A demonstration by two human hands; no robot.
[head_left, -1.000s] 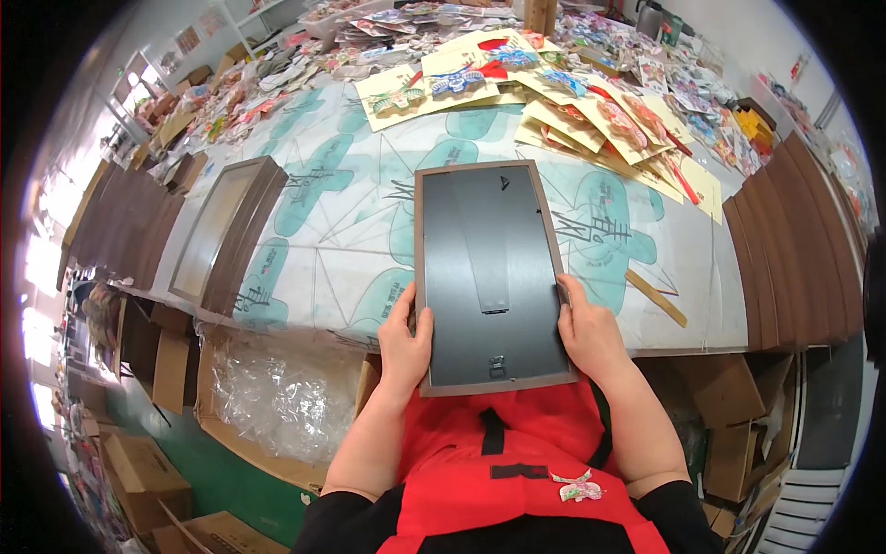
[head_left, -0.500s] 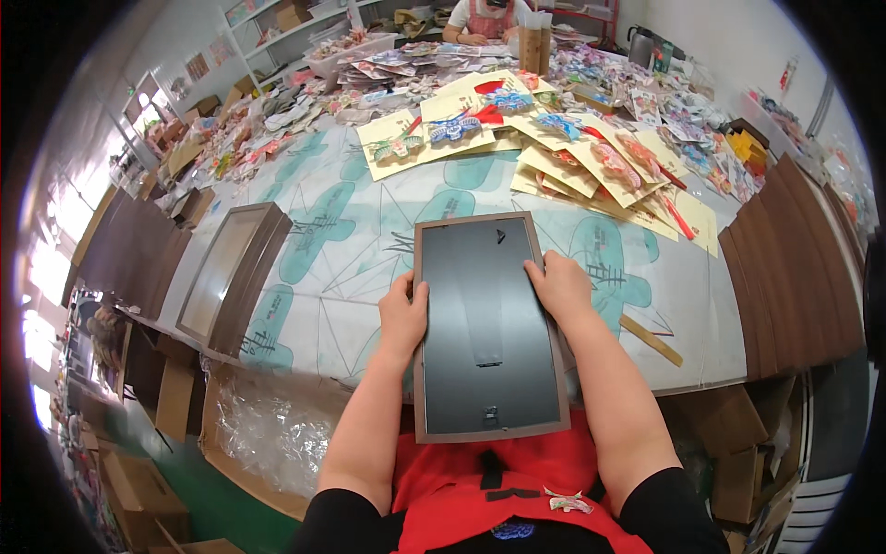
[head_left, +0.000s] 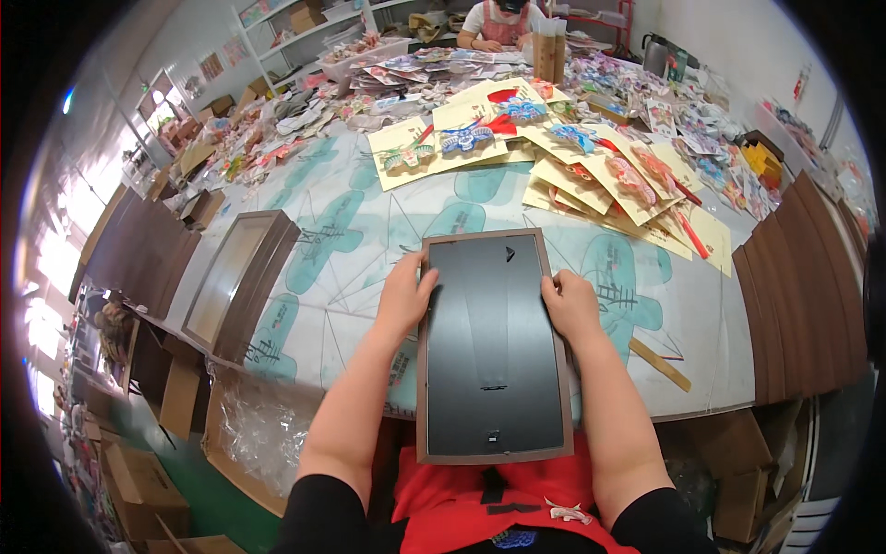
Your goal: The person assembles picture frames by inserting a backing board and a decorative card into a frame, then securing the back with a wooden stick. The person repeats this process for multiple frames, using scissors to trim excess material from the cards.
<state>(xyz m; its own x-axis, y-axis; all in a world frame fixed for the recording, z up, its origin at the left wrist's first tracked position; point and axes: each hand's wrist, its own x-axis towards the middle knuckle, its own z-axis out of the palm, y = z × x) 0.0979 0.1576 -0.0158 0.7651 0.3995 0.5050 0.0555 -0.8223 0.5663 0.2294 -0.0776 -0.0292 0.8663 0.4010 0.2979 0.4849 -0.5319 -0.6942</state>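
Frame (head_left: 494, 342) lies back-up between left hand (head_left: 406, 291) and right hand (head_left: 570, 303), fingers grasping opposite long edges, apparently to steady it, cards (head_left: 604, 189) well beyond the fingertips.

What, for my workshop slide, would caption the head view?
Left hand and right hand hold a brown frame by its sides, black back showing; cream cards lie on the table.

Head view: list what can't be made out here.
In the head view:
Picture frame: front side, hidden by its own back.
Small fitting near its lower end: too small to identify.
Left hand: some fingertips, hidden behind the frame.
Co-worker: top of the head, cut off by the upper edge.
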